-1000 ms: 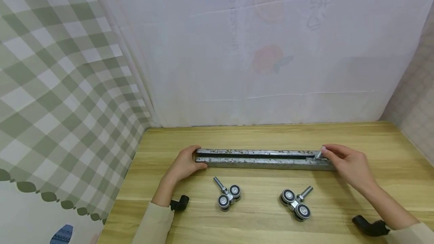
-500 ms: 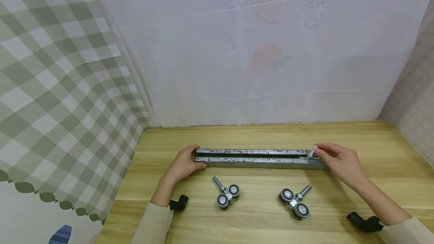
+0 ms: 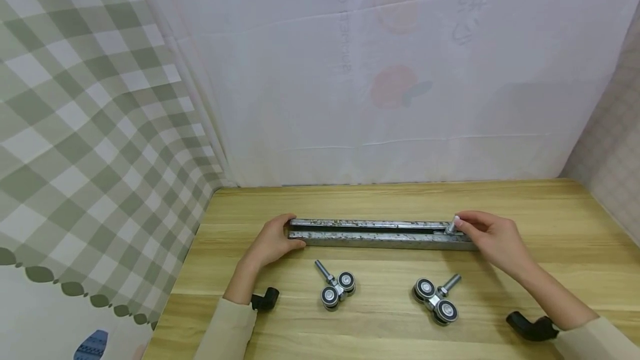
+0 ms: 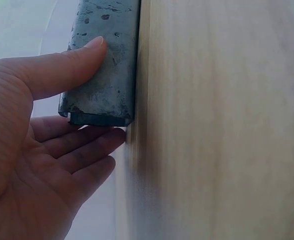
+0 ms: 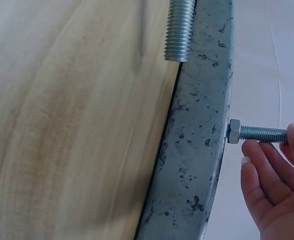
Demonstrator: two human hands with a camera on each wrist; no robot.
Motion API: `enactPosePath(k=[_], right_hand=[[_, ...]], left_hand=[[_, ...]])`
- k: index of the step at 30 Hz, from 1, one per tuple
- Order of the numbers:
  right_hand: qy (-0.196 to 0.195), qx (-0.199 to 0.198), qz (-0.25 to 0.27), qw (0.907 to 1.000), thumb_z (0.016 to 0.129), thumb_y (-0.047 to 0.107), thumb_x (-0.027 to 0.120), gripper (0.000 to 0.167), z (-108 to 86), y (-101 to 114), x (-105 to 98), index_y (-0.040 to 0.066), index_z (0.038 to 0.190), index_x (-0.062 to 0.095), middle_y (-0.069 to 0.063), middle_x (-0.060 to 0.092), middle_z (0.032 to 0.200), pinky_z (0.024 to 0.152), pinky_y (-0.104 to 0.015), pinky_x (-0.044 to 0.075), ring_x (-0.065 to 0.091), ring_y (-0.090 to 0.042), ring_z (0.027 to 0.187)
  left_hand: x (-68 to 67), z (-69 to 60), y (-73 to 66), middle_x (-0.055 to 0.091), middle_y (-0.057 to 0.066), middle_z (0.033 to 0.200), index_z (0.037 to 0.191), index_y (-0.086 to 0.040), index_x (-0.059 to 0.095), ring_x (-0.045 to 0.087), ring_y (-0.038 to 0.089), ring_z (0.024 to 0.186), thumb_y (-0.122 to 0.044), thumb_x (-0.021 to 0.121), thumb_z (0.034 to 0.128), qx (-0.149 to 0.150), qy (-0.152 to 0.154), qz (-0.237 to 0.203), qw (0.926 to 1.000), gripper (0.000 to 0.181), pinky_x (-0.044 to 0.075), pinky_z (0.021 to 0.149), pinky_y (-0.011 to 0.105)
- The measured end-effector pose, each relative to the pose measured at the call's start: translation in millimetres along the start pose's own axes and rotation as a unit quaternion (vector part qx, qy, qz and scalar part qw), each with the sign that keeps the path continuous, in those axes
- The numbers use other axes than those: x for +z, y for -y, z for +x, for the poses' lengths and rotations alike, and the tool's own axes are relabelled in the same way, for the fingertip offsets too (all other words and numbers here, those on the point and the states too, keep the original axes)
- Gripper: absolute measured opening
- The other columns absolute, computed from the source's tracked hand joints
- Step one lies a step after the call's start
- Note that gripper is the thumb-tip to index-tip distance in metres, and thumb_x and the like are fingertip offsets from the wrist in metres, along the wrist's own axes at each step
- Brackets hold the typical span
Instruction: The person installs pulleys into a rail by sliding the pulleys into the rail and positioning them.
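Observation:
A speckled metal rail [image 3: 375, 241] with a slot along its top lies across the wooden table. Its left end is gripped by the left hand [image 3: 270, 242], thumb on the near side; in the left wrist view the thumb presses the rail's face [image 4: 104, 75] and the other fingers lie beyond its end. Near the rail's right end a bolt [image 3: 452, 225] stands up out of the slot, its tip pinched by the right hand [image 3: 497, 241]. The right wrist view shows the threaded bolt [image 5: 261, 134] with a hex nut [image 5: 234, 131] against the rail; whatever is inside the rail is hidden.
Two roller trolleys with bolts, one left [image 3: 338, 289] and one right [image 3: 435, 300], lie on the table [image 3: 380, 329] in front of the rail. Black fittings [image 3: 531, 327] are at both wrists. A white cloth [image 3: 300, 99] hangs behind, a checked cloth [image 3: 75, 126] at the left.
The right hand has moved left along the rail with the bolt, which stands farther from where it was at the right. The left hand keeps its grip on the rail's left end.

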State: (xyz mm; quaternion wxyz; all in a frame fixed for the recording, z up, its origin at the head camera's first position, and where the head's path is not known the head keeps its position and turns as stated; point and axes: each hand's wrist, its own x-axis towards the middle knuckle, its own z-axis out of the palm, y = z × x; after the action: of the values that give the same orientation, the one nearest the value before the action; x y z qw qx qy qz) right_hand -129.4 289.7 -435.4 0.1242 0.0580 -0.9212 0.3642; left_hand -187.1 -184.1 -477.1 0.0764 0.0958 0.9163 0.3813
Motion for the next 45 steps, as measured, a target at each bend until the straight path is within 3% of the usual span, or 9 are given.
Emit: enactPosePath(k=[6,9,27,37,45], right_hand=[[0.022,0.005,-0.013,0.9997,0.104,0.022,0.069,0.030,1.6,4,1,-0.003,0.120,0.075,-0.021,0.076,0.110,0.072,-0.008,0.049,0.073,-0.032,0.099],[0.031,0.006,-0.007,0.9995,0.104,0.023,0.069,0.031,2.6,6,2,-0.003,0.121,0.074,-0.020,0.077,0.110,0.072,-0.010,0.051,0.073,-0.040,0.101],[0.059,-0.005,0.015,0.9981,0.104,0.022,0.069,0.030,8.9,16,13,-0.001,0.123,0.074,-0.017,0.077,0.111,0.076,-0.018,0.055,0.073,-0.041,0.104],[0.084,-0.011,-0.001,0.9964,0.105,0.022,0.068,0.031,15.9,24,16,-0.002,0.123,0.074,-0.016,0.077,0.111,0.078,-0.030,0.060,0.074,-0.037,0.101],[0.099,-0.022,-0.009,0.9948,0.104,0.021,0.069,0.028,20.6,30,20,-0.001,0.120,0.076,-0.015,0.078,0.108,0.079,-0.046,0.063,0.074,-0.035,0.099]], left_hand=[[-0.3,0.4,0.4,0.057,0.018,0.148,0.147,0.000,0.056,0.051,0.038,0.140,-0.023,0.091,0.0846,-0.001,-0.004,0.002,1.0000,0.075,0.042,0.116,0.054],[-0.5,-0.2,0.4,0.057,0.019,0.148,0.147,0.000,0.056,0.051,0.039,0.139,-0.023,0.091,0.0846,0.000,-0.002,0.004,1.0000,0.075,0.042,0.116,0.055],[0.7,-0.3,2.3,0.057,0.018,0.148,0.147,-0.001,0.056,0.050,0.039,0.141,-0.024,0.091,0.0842,-0.008,-0.001,-0.004,1.0000,0.076,0.041,0.117,0.055],[-0.1,0.6,1.9,0.057,0.019,0.148,0.147,0.000,0.055,0.051,0.039,0.140,-0.024,0.091,0.0841,-0.005,-0.002,0.001,1.0000,0.076,0.042,0.117,0.055],[-0.7,-0.2,0.5,0.058,0.018,0.147,0.147,0.000,0.056,0.051,0.039,0.139,-0.024,0.091,0.0839,-0.005,0.000,-0.002,1.0000,0.076,0.042,0.116,0.055]])
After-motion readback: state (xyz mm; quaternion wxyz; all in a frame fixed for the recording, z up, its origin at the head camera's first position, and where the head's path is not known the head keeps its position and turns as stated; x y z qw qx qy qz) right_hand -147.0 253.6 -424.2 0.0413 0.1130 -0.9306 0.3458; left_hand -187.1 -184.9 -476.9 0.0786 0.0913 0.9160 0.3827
